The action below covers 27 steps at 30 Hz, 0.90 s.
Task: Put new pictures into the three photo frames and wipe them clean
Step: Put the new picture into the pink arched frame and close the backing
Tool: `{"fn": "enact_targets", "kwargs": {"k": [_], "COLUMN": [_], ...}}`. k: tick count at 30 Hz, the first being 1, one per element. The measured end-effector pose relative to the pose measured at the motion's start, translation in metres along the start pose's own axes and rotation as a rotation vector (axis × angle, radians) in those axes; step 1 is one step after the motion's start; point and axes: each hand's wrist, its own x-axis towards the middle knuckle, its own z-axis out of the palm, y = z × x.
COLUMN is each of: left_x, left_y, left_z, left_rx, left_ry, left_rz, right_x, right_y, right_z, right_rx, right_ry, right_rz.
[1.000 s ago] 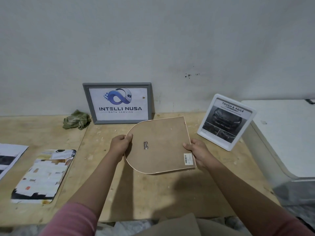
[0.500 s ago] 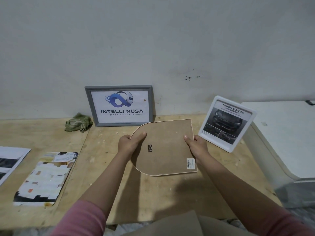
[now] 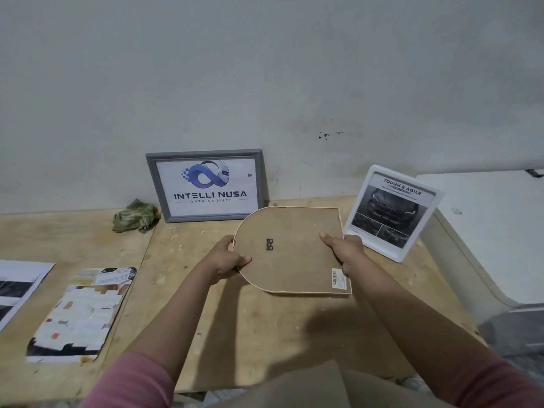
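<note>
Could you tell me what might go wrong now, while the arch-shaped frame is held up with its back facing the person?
Both hands grip only the edges of the arched frame: left hand, right hand. A slipping grip could drop it onto the wooden table. Swinging it right could knock the leaning white frame; pushing back, the grey frame.

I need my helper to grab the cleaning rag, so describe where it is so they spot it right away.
Look along the wooden table to its back edge by the wall. The rag lies just left of the grey frame, a crumpled olive-green cloth, the only soft thing among flat pictures and frames.
</note>
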Motion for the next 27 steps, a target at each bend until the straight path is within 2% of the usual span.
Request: {"fn": "enact_targets", "kwargs": {"k": [5,7,14,18,21,23,27], "left_x": [0.008,0.009,0.003,-0.007,-0.014,-0.01,-0.01], "left_y": [-0.014,-0.017,-0.025,-0.016,0.0,0.001,0.001], "left_z": [-0.012,-0.014,-0.013,-0.005,-0.004,-0.01,-0.021], "left_rx": [-0.088,-0.107,-0.122,-0.249,-0.518,-0.74,-1.078], "left_ry": [0.168,0.178,0.206,0.135,-0.041,-0.098,-0.23], "left_rz": [-0.016,-0.026,-0.002,0.043,-0.02,-0.043,-0.07], "right_x": [0.0,0.001,-0.015,-0.03,-0.043,-0.048,-0.05], "right_y": [0.008,0.015,0.019,0.01,-0.001,-0.002,0.005], "right_z": [-0.011,-0.016,-0.019,-0.015,-0.011,-0.009,-0.005], "right_rx": [-0.199,-0.259,-0.284,-0.212,-0.137,-0.146,-0.38], "right_ry": [-0.475,-0.545,-0.459,-0.371,-0.313,-0.3,-0.217], "right_rz": [-0.017,-0.041,-0.17,-0.282,-0.329,-0.4,-0.718]}}
